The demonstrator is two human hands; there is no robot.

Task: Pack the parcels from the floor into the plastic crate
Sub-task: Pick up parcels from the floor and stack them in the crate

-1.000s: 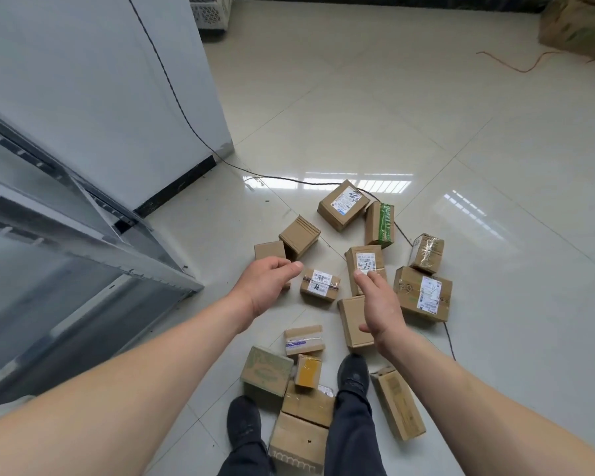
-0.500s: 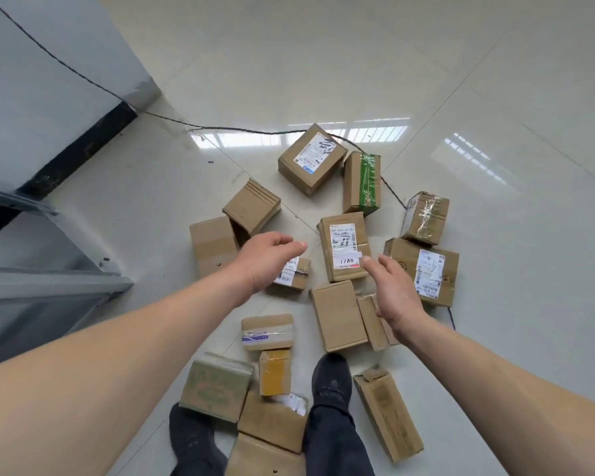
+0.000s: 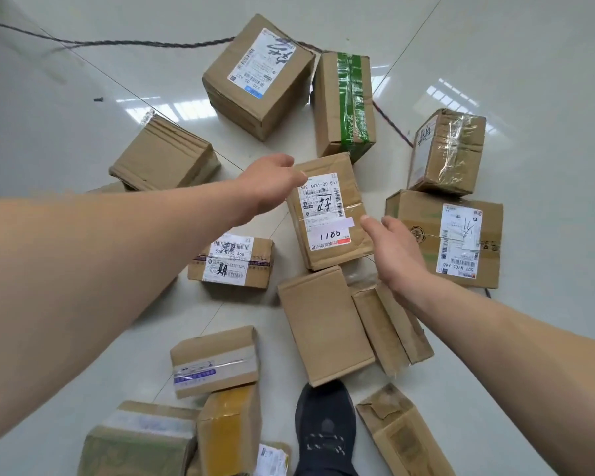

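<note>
Several brown cardboard parcels lie scattered on the pale tiled floor. In the middle sits a parcel with a white label marked "1186" (image 3: 327,214). My left hand (image 3: 272,187) hovers at its upper left edge, fingers loosely curled and holding nothing. My right hand (image 3: 394,250) is at its lower right corner, fingers apart and empty. Neither hand grips the parcel. The plastic crate is out of view.
Around it lie a large labelled box (image 3: 258,77), a green-taped box (image 3: 346,104), a clear-taped box (image 3: 447,151), a wide labelled box (image 3: 450,238) and a plain flat box (image 3: 323,324). A black cable (image 3: 145,42) crosses the floor. My shoe (image 3: 325,431) stands among the near parcels.
My head has dropped much closer to the floor, so the parcels look larger. Both hands have reached forward to either side of the "1186" parcel.
</note>
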